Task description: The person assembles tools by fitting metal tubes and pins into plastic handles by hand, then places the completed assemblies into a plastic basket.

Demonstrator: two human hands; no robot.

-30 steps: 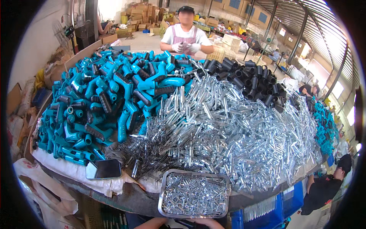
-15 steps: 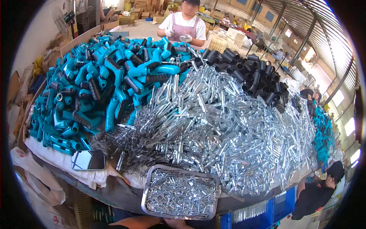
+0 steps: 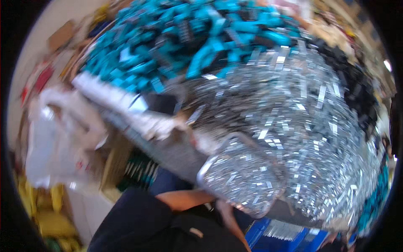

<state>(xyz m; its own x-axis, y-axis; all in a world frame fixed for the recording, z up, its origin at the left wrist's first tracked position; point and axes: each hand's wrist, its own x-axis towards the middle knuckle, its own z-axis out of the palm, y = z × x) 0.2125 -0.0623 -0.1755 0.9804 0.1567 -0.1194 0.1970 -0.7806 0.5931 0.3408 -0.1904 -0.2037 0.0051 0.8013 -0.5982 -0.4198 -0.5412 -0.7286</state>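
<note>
The view is smeared by motion. My left hand [image 3: 205, 196] and my right hand [image 3: 223, 206] are close together at the table's front edge, just below the near side of a metal tray [image 3: 203, 171]. Small shiny metal parts [image 3: 243, 172] fill that tray. Blur and the tray's edge hide the fingers of both hands, so any object in them does not show. Behind the tray spreads a big heap of silvery metal pieces [image 3: 310, 147], with dark coil springs [image 3: 222, 105] on its left side.
Teal and black curved handles [image 3: 176, 38] are piled at the far left, black tubes [image 3: 352, 80] at the far right. A phone-like dark slab [image 3: 161, 103] lies on the left edge. Below are a yellowish crate [image 3: 113, 168], a blue bin [image 3: 258, 233] and a plastic bag [image 3: 63, 138].
My view has swung down and to the left, so the table appears tilted and more of my arms and lap shows. The person across the table is mostly out of view.
</note>
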